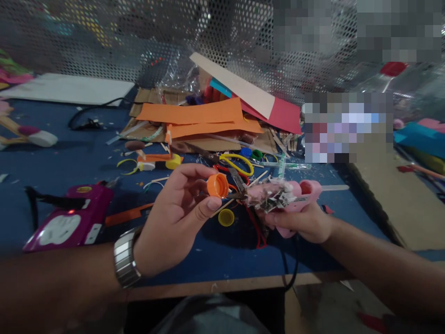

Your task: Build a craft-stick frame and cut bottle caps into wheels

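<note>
My left hand (177,218) pinches an orange bottle cap (217,185) between thumb and fingers above the blue table (69,162). My right hand (301,221) grips a pink glue gun (288,194) crusted with old glue, its nozzle pointing left at the cap and almost touching it. A glue stick juts out of the gun's back end at the right. A yellow cap (226,217) lies on the table just below the orange one. A metal watch (125,257) sits on my left wrist.
Orange paper strips (201,116), red and beige card (264,102) and cardboard pile up behind. Yellow-handled scissors (232,162), blue and green caps and sticks lie mid-table. A magenta power strip (73,218) sits left. A perforated metal screen (139,41) closes the back.
</note>
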`<control>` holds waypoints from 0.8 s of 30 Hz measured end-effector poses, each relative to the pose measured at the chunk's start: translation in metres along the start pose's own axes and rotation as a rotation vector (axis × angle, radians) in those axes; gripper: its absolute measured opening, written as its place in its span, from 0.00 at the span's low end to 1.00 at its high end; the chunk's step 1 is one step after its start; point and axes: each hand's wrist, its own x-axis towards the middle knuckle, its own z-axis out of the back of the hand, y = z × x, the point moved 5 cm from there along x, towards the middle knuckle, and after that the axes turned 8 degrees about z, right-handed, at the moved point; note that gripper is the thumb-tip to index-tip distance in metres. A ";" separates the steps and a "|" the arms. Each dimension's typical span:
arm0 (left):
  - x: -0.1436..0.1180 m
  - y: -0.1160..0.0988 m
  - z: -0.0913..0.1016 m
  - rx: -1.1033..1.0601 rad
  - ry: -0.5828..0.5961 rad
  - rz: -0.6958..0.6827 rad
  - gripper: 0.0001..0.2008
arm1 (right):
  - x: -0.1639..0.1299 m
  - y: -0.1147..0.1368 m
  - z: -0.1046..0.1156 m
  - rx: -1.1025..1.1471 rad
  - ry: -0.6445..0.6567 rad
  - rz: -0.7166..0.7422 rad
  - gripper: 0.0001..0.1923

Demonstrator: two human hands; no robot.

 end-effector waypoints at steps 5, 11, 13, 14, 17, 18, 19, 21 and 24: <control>0.000 0.000 -0.001 -0.018 -0.009 -0.002 0.13 | -0.001 0.000 0.000 -0.028 0.005 -0.022 0.16; -0.001 -0.003 0.001 0.012 -0.032 0.009 0.14 | 0.001 0.002 0.001 -0.009 -0.008 0.015 0.18; -0.002 -0.002 0.001 0.006 -0.028 0.002 0.15 | 0.002 0.002 0.000 -0.006 0.002 0.019 0.18; -0.002 -0.002 0.001 0.000 -0.026 0.000 0.15 | 0.002 0.002 0.000 -0.002 0.005 0.022 0.18; -0.002 -0.001 0.001 -0.014 -0.022 0.001 0.15 | 0.003 0.003 -0.001 0.026 0.008 0.031 0.18; -0.002 -0.001 0.001 -0.014 -0.023 0.003 0.15 | 0.003 0.003 -0.001 0.035 0.005 0.029 0.19; -0.002 -0.001 0.001 -0.010 -0.025 0.005 0.15 | 0.003 0.002 -0.001 0.037 0.005 0.023 0.18; -0.002 -0.002 0.001 -0.011 -0.030 0.011 0.15 | 0.002 0.001 0.000 0.026 -0.001 0.012 0.17; -0.001 -0.002 0.000 -0.028 -0.032 0.017 0.16 | 0.000 -0.002 0.002 0.006 -0.020 -0.015 0.17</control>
